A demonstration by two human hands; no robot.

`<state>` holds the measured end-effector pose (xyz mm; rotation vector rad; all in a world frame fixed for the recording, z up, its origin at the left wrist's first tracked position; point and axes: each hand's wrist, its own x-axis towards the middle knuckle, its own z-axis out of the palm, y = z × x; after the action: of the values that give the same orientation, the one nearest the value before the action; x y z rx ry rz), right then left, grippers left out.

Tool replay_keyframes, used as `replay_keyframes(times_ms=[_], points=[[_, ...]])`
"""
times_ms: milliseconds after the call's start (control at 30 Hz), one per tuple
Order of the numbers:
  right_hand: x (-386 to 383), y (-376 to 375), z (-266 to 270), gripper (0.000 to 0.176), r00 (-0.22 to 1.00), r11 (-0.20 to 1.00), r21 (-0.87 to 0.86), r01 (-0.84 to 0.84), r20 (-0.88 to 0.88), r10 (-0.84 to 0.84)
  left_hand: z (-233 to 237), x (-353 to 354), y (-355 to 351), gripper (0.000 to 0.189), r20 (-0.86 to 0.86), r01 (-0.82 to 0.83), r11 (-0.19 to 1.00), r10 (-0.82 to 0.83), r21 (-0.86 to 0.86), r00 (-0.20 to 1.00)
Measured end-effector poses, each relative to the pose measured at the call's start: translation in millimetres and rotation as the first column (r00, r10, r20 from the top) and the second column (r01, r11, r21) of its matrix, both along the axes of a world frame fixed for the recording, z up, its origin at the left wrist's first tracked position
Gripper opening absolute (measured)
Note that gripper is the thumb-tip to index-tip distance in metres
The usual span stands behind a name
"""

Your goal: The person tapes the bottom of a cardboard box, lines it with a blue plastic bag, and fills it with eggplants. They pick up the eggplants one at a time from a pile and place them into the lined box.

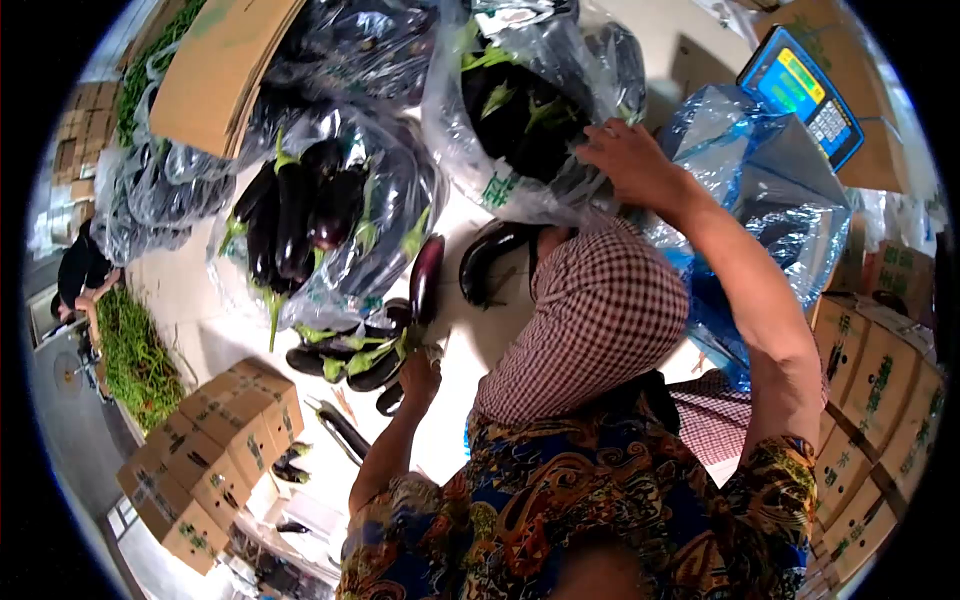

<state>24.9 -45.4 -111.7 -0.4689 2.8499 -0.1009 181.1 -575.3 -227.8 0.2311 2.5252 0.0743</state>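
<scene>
My left hand (pixel 420 378) is low over a small pile of dark eggplants (pixel 372 368), fingers curled at the green stem end of one; its exact grip is partly hidden. Just beyond the hand, a purple eggplant (pixel 427 280) points away from me. My right hand (pixel 628 160) grips the rim of a clear plastic bag (pixel 445 120) holding eggplants (pixel 520 115) with green caps. To its left, another open bag (pixel 400 190) is full of eggplants (pixel 295 205). A curved eggplant (pixel 490 262) lies on the floor by my knee.
Flattened cardboard (pixel 215 70) rests on bags at upper left. Cartons (pixel 215 450) are stacked at lower left, more cartons (pixel 870 400) at right. A blue plastic liner (pixel 760 200) stands near a bright screen (pixel 805 95). Another person (pixel 82 270) is beside green peppers (pixel 140 355).
</scene>
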Motion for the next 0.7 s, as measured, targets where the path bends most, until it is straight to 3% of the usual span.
replay_keyframes(times_ms=[33, 67, 100, 133, 167, 200, 233, 300, 367, 433, 467, 567, 667, 700], points=[[-4.9, 3.5, -12.6, 0.059, 0.999, 0.999, 0.031, -0.024, -0.034, 0.025, 27.2, -25.7, 28.7, 0.024, 0.041, 0.026, 0.994, -0.031, 0.102, 0.999], [-10.7, 10.2, -25.9, 0.059, 0.997, 0.997, 0.061, -0.048, -0.065, 0.052, 57.8, -45.5, 62.5, 0.018, -0.011, -0.038, 0.915, 0.046, 0.403, 0.999], [-18.0, 13.9, -33.4, 0.060, 0.992, 0.993, 0.091, -0.070, -0.097, 0.079, 76.3, -65.4, 91.3, 0.018, -0.135, 0.102, 0.910, -0.052, 0.403, 0.989], [-24.7, 9.7, -21.7, 0.050, 0.987, 0.985, 0.142, -0.100, -0.108, 0.116, 101.0, -91.6, 121.1, 0.021, -0.084, 0.063, 0.788, -0.014, 0.612, 0.996], [-31.2, 11.2, -30.2, 0.047, 0.991, 0.980, 0.173, -0.095, -0.078, 0.110, 127.7, -117.0, 153.6, 0.020, -0.078, 0.099, 0.716, -0.063, 0.691, 0.995], [-36.8, 12.4, -46.3, 0.043, 0.993, 0.975, 0.206, -0.089, -0.054, 0.102, 155.6, -139.0, 187.3, 0.021, 0.342, -0.357, 0.468, 0.121, 0.808, 0.932], [-43.4, 16.4, -62.1, 0.039, 0.996, 0.969, 0.233, -0.083, -0.025, 0.091, 182.0, -162.9, 220.8, 0.020, 0.372, -0.389, 0.429, 0.127, 0.816, 0.920], [-55.5, 28.1, -67.6, 0.036, 0.991, 0.913, 0.402, -0.068, 0.135, 0.014, 192.6, -208.6, 268.8, 0.020, 0.226, -0.197, 0.498, 0.002, 0.845, 0.974], [-71.5, 34.2, -39.6, 0.043, 0.958, 0.805, 0.590, -0.057, 0.260, -0.123, 160.1, -249.5, 307.7, 0.020, -0.010, 0.057, 0.393, -0.122, 0.918, 0.992], [-78.8, 58.4, 5.3, 0.057, 0.963, 0.745, 0.652, 0.140, 0.085, -0.256, 125.3, -287.0, 341.3, 0.022, 0.092, -0.045, 0.424, -0.091, 0.905, 0.992], [-83.0, 70.8, 22.6, 0.065, 0.948, 0.705, 0.666, 0.244, -0.012, -0.317, 80.8, -306.0, 355.3, 0.024, -0.032, 0.045, 0.411, -0.040, 0.911, 0.999], [-95.0, 110.9, 45.5, 0.065, 0.919, 0.706, 0.628, 0.327, -0.035, -0.394, 31.4, -347.6, 395.4, 0.034, -0.489, 0.387, 0.775, -0.116, 0.499, 0.864], [-83.1, 129.5, 31.3, 0.068, 0.896, 0.762, 0.488, 0.426, -0.110, -0.430, 35.0, -377.4, 419.9, 0.051, -0.672, 0.448, 0.777, -0.045, 0.442, 0.740], [-81.5, 134.2, 29.2, 0.069, 0.886, 0.785, 0.421, 0.454, -0.120, -0.448, 27.9, -385.5, 427.1, 0.051, -0.623, 0.388, 0.835, -0.070, 0.390, 0.779]])
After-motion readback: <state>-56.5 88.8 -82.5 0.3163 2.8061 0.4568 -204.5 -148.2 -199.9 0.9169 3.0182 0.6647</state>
